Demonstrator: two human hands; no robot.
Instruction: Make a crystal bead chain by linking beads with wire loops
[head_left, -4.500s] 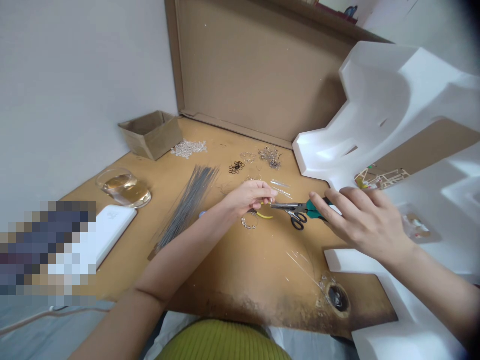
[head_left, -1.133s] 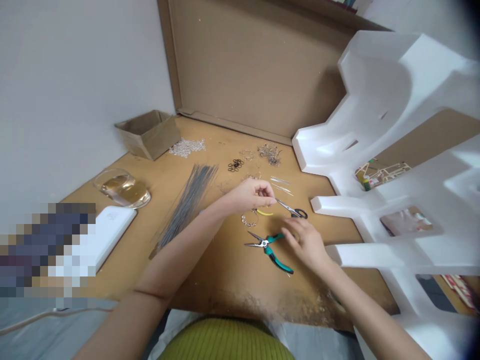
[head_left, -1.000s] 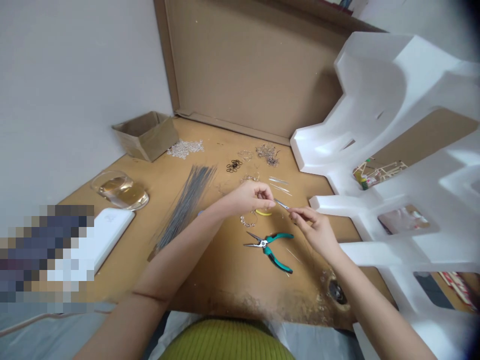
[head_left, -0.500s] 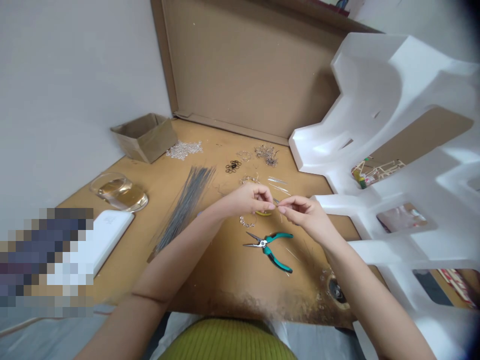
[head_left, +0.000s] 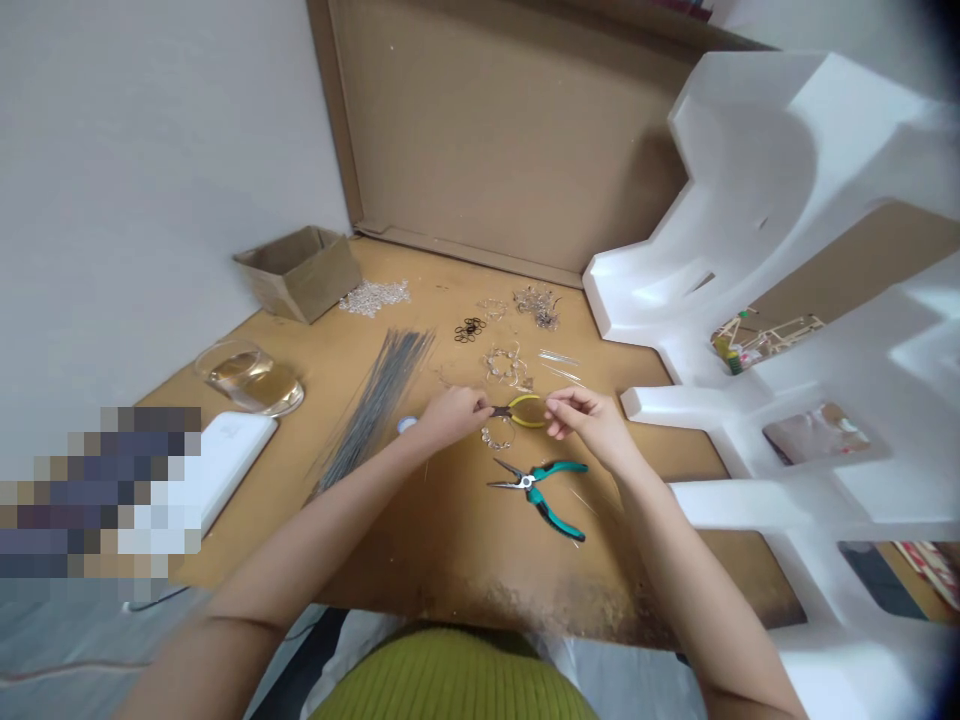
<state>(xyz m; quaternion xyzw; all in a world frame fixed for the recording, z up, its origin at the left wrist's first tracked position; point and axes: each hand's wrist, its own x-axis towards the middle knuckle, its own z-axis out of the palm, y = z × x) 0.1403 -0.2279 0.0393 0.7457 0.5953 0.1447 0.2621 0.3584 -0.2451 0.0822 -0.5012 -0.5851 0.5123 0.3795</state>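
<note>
Left: glass (head_left: 274, 392) of amber liquid, white slab (head_left: 238, 455) just nearer, one end blurred out. Open cardboard box (head_left: 313, 285) near the grey wall (head_left: 150, 150). Big cardboard panel (head_left: 510, 140) stands across the back. White foam-like moulding (head_left: 622, 300) down the right, with cutouts; pale sticks (head_left: 784, 340) show through one. Cable (head_left: 75, 674) low left.

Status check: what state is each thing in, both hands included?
Left hand: fingers curled, contents unclear
Right hand: fingers bent, contents unclear
Yellow-handled pliers: lying flat, handles spread
Green-handled pliers: lying open
Wire bundle: loose, fanned at far end
Cardboard box: upright, open-topped
Glass: partly filled
Clear beads: loose heap
Black rings: loose pile
White slab: lying flat
</note>
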